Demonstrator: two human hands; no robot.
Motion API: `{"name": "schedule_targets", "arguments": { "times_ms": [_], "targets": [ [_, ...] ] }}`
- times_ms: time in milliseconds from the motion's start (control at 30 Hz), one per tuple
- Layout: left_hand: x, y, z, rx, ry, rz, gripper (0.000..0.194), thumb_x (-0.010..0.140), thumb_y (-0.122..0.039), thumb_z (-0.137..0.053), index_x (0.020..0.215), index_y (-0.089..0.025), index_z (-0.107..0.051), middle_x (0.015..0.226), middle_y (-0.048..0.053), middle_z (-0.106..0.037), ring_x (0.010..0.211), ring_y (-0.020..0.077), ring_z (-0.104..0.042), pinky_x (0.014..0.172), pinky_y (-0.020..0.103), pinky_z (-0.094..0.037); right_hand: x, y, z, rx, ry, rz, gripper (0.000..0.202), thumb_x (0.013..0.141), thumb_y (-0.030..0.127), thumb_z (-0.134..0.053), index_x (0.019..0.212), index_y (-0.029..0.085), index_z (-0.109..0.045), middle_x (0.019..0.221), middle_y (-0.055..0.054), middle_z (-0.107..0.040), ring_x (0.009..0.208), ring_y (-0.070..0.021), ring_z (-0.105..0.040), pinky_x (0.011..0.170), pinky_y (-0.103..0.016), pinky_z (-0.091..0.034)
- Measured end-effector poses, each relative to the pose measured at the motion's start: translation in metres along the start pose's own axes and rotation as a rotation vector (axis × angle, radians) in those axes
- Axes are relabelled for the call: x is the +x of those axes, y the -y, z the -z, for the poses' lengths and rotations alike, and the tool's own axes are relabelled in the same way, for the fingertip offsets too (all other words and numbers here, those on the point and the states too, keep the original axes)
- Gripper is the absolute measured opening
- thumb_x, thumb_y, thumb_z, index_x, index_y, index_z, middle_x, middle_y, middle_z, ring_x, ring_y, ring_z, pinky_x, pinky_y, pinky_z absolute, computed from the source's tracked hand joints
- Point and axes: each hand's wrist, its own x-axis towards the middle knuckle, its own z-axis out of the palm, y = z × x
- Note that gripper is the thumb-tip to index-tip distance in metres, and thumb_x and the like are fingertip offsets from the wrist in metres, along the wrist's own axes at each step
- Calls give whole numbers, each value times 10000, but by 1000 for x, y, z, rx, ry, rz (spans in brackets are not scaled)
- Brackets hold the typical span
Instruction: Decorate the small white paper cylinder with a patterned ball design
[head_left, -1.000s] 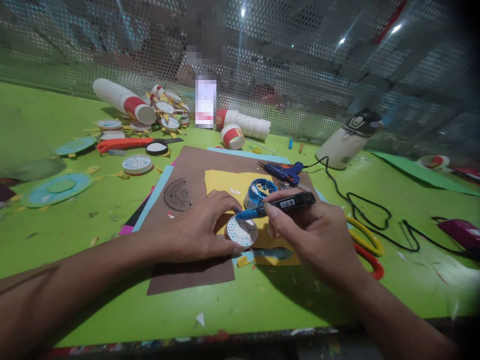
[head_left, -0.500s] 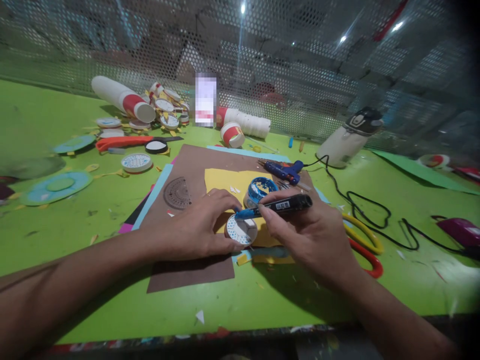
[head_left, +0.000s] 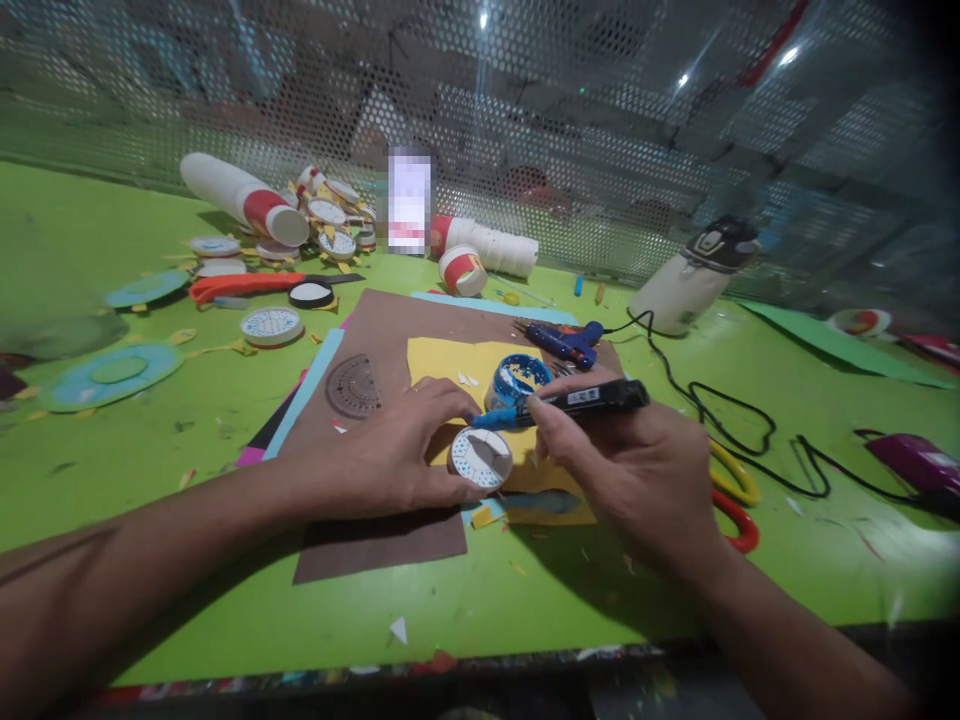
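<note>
Between thumb and fingers, my left hand (head_left: 401, 450) grips a small round paper disc (head_left: 484, 462) by its edge. Its white face has drawn lines and blue dots in some sections. My right hand (head_left: 637, 470) is closed around a black marker (head_left: 600, 397) with a blue front end. The marker's tip is at the disc's far edge, beside my left fingertips; whether it touches is unclear. Just behind the marker stands an open jar (head_left: 517, 380) smeared with blue. Yellow paper (head_left: 435, 357) lies under the disc, on a brown sheet (head_left: 386, 550).
A blue glue gun (head_left: 562, 340) with a black cord lies behind the jar. Scissors with yellow and red handles (head_left: 739, 520) sit partly behind my right hand. Orange-handled scissors (head_left: 247, 288), decorated discs and paper cups (head_left: 487, 245) are farther back. A bottle (head_left: 690, 275) stands at right.
The marker has shifted a little right and lies flatter, its tip moving from over the disc's face to its far edge. My left hand and the disc stay nearly in place.
</note>
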Motion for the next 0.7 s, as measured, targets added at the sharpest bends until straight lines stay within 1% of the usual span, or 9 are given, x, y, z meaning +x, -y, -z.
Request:
{"name": "schedule_targets", "arguments": {
  "times_ms": [67,233,367,500,600,700],
  "targets": [
    [0,0,0,7,-1,5,451,753,-354,-714,1140,-191,-549,1212,93,-570,1098,267,-548,943,428,-462,0,1,0,20,-42,-28,65,837,227,-674,776,203,-673,704,5,-719,556,-124,-654,543,-235,-545],
    [0,2,-1,7,-8,-3,439,759,-385,-716,1114,-183,-555,1192,91,-570,1094,270,-545,943,430,-453,3,2,0,15,-20,-66,92,826,220,-675,742,184,-661,642,11,-703,497,-111,-633,499,-216,-525],
    [0,3,-2,3,-12,-6,452,759,-391,-719,1128,-197,-544,1174,76,-574,1082,266,-555,922,416,-459,3,1,-1,-12,-2,-26,93,823,193,-673,732,177,-663,626,18,-701,474,-101,-615,484,-206,-503],
    [0,3,-2,-3,-18,-1,461,753,-395,-726,1127,-196,-544,1161,72,-573,1067,265,-560,910,412,-459,3,-1,-2,-16,9,21,143,822,170,-673,680,166,-659,613,17,-695,471,-91,-609,481,-192,-484],
    [0,2,-2,7,-16,8,470,748,-405,-735,1124,-197,-544,1155,71,-571,1059,265,-556,904,413,-457,2,-2,-2,3,27,9,115,826,175,-675,712,155,-675,580,23,-675,448,-87,-590,462,-189,-473],
    [0,1,-1,19,-7,26,476,739,-414,-743,1111,-193,-546,1145,74,-570,1052,268,-551,894,415,-455,2,-3,-3,22,31,-4,100,825,179,-681,731,146,-686,589,17,-678,452,-84,-587,467,-187,-477]
  ]
}}
